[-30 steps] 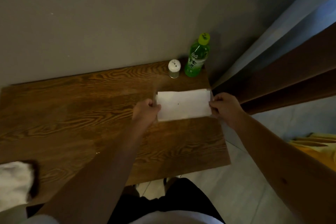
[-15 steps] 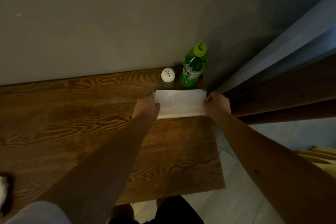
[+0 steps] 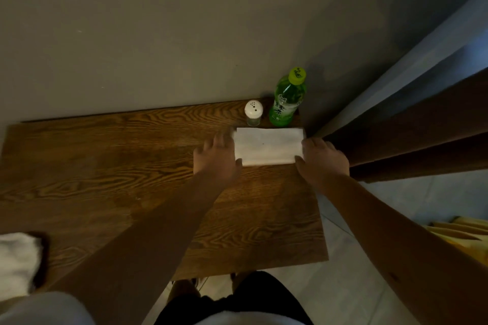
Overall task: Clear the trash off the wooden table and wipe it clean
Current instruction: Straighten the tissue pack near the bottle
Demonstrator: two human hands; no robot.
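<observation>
- We see a white folded cloth (image 3: 268,146) lying flat on the wooden table (image 3: 105,166), near its back right corner.
- Our left hand (image 3: 215,157) rests at the cloth's left edge, fingers spread and straight.
- Our right hand (image 3: 323,159) touches the right edge; its grip we cannot tell.
- A shaker (image 3: 253,113) and green bottle (image 3: 287,99) stand just behind the cloth.

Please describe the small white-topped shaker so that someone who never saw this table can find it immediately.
Start at the wooden table and follow its far edge along the wall to the right corner. There a green bottle stands; the shaker is beside it on the left. It is shorter, with a white domed, dark-holed lid.
</observation>
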